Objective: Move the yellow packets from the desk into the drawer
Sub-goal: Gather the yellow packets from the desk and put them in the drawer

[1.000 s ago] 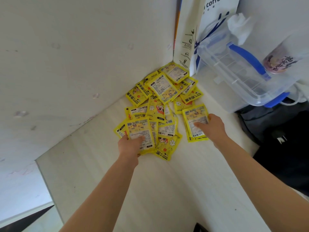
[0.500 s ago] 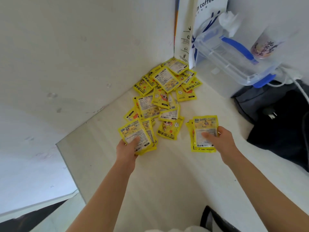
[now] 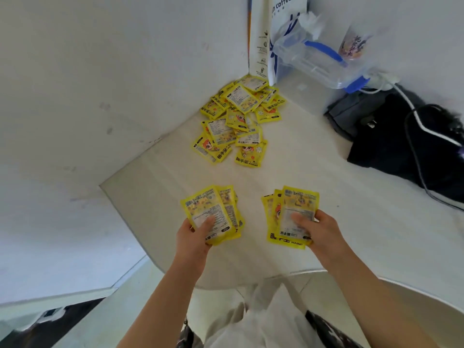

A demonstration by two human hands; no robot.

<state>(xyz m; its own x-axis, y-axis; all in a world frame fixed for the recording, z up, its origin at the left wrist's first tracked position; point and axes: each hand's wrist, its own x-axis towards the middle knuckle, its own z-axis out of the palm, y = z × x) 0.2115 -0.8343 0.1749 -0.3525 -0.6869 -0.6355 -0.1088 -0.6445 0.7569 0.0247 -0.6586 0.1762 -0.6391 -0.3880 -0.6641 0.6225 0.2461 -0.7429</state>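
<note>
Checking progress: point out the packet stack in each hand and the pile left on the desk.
Left-hand packet stack [image 3: 212,217], head view, top packet's face.
Right-hand packet stack [image 3: 297,207], head view, top packet's face.
Remaining packet pile [image 3: 238,116], head view, pile's middle.

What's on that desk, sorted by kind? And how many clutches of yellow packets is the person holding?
Held stacks of yellow packets: 2, one in the left hand, one in the right hand
Loose pile of yellow packets: 1, too overlapped to count singly
Clear plastic box: 1
Coffee bag: 1
Black bag: 1
Total: 6

The scene is viewed from one head-worn camera (wide-angle), aimed forward and steeply down at the surface [image 3: 326,197], close above both forearms.
</note>
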